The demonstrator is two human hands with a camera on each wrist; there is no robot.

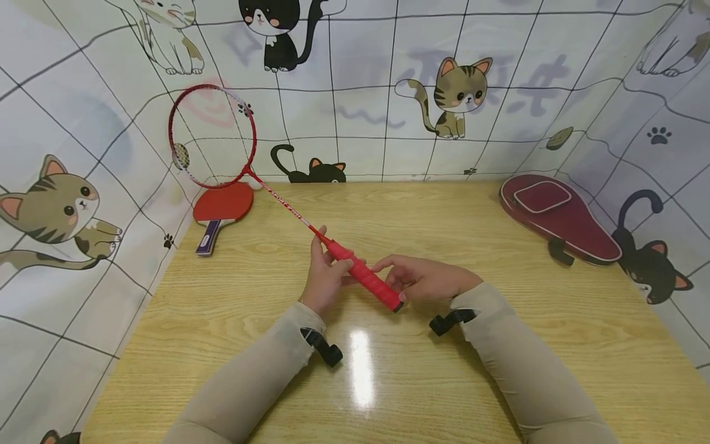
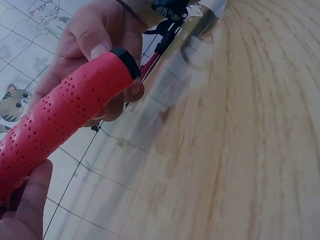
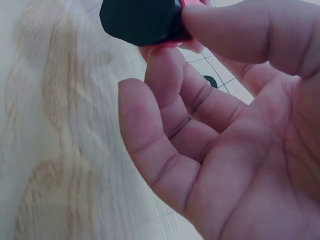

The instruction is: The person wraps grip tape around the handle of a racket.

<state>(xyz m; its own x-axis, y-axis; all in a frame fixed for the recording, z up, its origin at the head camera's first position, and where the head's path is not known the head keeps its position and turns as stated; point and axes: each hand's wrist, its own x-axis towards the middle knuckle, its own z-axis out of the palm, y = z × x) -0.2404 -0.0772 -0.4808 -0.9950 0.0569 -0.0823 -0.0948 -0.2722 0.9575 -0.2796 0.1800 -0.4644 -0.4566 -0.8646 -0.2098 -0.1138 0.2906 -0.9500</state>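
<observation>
A red badminton racket slants across the head view, its round frame at the upper left and its wrapped handle toward me. My left hand holds the upper part of the pink-red grip, thumb across it and fingers beneath. At the lower end, my right hand pinches the handle close to the dark butt cap. The right wrist view has the thumb and fingertips against the grip there, the other fingers loosely bent. Small holes dot the grip wrap in the left wrist view.
On the wooden table, a red table tennis paddle lies at the back left, under the racket's frame in the head view. A maroon paddle case lies at the back right. Cat-print walls enclose the back and sides.
</observation>
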